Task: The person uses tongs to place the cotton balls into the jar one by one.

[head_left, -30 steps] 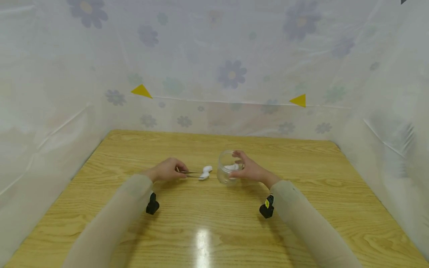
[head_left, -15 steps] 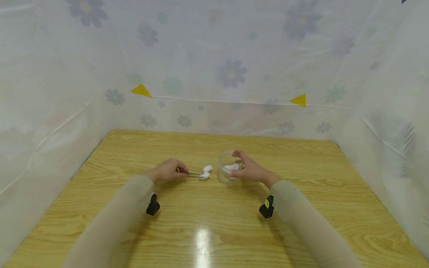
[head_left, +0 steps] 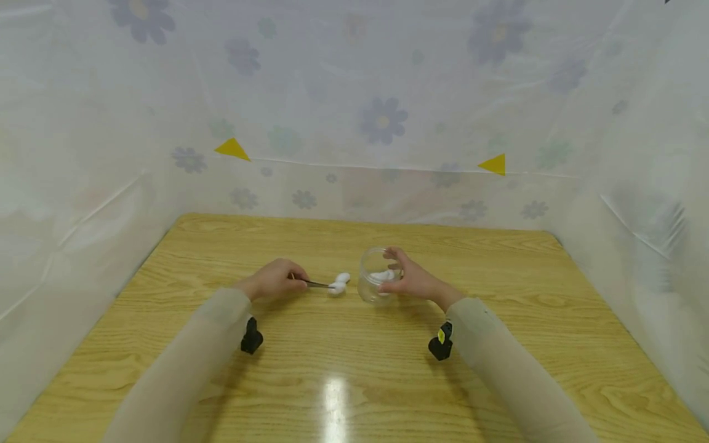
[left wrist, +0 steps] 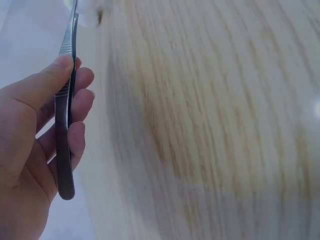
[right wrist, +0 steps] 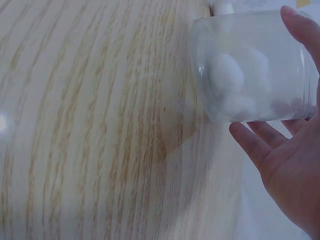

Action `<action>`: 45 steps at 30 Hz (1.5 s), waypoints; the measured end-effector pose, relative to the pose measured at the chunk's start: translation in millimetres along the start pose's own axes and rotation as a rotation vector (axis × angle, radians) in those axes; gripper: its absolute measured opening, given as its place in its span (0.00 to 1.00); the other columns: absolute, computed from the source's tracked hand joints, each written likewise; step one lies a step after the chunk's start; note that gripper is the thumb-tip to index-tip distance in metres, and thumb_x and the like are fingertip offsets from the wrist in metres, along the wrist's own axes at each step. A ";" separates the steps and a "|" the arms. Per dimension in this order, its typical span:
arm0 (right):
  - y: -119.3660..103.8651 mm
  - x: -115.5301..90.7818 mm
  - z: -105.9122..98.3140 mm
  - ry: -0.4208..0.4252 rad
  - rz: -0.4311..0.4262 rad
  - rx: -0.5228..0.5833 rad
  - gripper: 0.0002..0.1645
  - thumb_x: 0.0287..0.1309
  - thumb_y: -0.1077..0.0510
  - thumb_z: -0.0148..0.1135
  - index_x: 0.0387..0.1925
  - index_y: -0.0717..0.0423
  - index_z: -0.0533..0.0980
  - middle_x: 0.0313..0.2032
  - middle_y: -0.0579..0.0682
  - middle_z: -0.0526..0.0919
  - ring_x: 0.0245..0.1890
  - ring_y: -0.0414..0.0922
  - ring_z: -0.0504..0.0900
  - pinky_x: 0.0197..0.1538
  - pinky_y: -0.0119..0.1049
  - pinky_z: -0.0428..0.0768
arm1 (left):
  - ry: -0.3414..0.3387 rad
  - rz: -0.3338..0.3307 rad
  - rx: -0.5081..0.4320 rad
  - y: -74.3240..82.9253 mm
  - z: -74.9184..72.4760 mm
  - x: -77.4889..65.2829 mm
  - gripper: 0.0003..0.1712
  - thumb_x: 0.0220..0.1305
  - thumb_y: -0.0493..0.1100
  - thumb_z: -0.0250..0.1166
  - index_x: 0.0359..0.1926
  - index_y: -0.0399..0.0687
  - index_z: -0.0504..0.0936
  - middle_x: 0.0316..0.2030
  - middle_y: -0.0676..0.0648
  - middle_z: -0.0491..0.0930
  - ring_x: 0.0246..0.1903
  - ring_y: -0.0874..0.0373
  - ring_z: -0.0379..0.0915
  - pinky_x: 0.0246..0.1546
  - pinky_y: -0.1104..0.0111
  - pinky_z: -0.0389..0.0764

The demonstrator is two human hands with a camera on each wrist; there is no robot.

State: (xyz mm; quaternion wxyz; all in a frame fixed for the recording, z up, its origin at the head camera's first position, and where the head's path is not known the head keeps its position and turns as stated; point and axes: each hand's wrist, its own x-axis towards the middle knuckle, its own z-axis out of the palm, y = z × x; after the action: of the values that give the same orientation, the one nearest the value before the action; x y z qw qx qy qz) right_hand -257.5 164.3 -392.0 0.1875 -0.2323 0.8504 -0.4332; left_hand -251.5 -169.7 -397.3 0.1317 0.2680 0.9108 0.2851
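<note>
Metal tweezers (left wrist: pixel 64 115) are pinched between the thumb and fingers of my left hand (head_left: pixel 276 278), their arms squeezed close together. Their tips reach the nearer of two white cotton balls (head_left: pixel 336 288) in the middle of the table. The second cotton ball (head_left: pixel 344 277) sits right behind it. My right hand (head_left: pixel 415 280) grips a clear lidless jar (head_left: pixel 368 290) from its right side, thumb on the near side and fingers round the far side. Inside the jar, several cotton balls (right wrist: pixel 227 75) show through the wall in the right wrist view. The tweezer tips are partly cut off in the left wrist view.
The wooden table (head_left: pixel 354 344) stretches out in front and to both sides. Behind it hangs a pale flower-print curtain (head_left: pixel 310 92) with two yellow triangles. A black wrist camera (head_left: pixel 252 337) sits under the left sleeve, another wrist camera (head_left: pixel 440 342) under the right.
The tweezers' arms stood apart around the nearer cotton ball a second ago and have come together at it. That ball has shifted slightly upward in view. My right hand and the jar have stayed put.
</note>
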 end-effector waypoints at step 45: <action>0.1 0.7 -0.6 -0.005 0.003 0.009 0.56 0.56 0.50 0.65 0.72 0.56 0.39 0.71 0.60 0.47 0.69 0.62 0.53 0.65 0.59 0.60 | 0.073 -0.001 -0.108 11.0 -17.7 0.5 0.12 0.66 0.40 0.58 0.45 0.38 0.82 0.37 0.37 0.81 0.32 0.45 0.75 0.29 0.67 0.72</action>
State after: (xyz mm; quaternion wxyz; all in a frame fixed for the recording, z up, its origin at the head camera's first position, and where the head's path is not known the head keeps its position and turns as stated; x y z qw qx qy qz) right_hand -258.4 164.3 -391.8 0.1910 -0.2314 0.8483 -0.4363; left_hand -254.3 -169.7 -376.6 0.1127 0.2495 0.8984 0.3434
